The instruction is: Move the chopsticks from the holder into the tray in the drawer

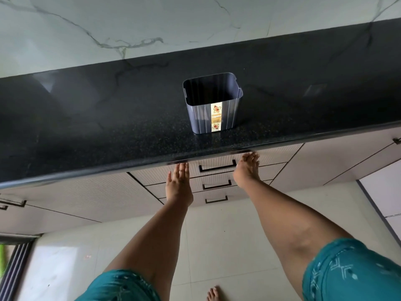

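A grey-blue square holder (213, 105) with a flowered label stands on the black counter (108, 127) near its front edge; I see no chopsticks in it. Below the counter edge the top drawer (217, 167) sits pushed in, its black handle between my hands. My left hand (179, 183) lies flat with straight fingers on the drawer front, left of the handle. My right hand (247, 170) rests against the drawer front right of the handle, fingers straight and reaching up under the counter lip. The tray and the chopsticks are out of sight.
Two more drawers (217, 185) with black handles sit below the top one. Cabinet doors (76, 198) flank them. A marble wall (130, 25) rises behind the counter. Pale floor tiles (217, 246) and my bare foot (213, 294) are below.
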The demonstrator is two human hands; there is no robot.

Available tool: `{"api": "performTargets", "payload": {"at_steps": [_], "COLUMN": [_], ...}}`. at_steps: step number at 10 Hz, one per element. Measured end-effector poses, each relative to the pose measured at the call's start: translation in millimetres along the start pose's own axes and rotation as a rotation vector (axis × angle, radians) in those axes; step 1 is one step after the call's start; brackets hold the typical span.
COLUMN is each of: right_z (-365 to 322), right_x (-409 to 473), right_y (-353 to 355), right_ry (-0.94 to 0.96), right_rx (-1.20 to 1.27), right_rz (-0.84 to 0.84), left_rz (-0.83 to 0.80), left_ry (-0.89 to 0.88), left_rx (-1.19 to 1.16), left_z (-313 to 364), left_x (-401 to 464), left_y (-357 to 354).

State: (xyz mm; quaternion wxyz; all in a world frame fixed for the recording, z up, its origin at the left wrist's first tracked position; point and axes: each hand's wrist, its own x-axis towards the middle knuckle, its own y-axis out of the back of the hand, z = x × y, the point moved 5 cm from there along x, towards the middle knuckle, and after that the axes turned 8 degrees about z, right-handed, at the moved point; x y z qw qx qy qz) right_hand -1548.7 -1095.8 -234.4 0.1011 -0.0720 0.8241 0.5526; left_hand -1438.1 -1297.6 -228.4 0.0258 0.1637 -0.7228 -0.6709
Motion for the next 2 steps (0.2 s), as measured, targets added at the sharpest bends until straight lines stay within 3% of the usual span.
{"api": "performTargets", "payload": {"at_steps": [1, 2], "right_z": [1.3, 5.6], "right_x": [-5.5, -17.1], "right_y": [7.3, 14.2], "right_ry": [0.012, 0.131], "right_rx": [-0.006, -0.076], "right_rz": [-0.023, 0.056], "left_rz": [-0.018, 0.010], "left_ry": [-0.011, -0.072], "left_rx": [-0.017, -0.110], "left_z": [-3.0, 8.7], "left_x": [-3.5, -14.0], "left_y": [6.7, 17.6]}}
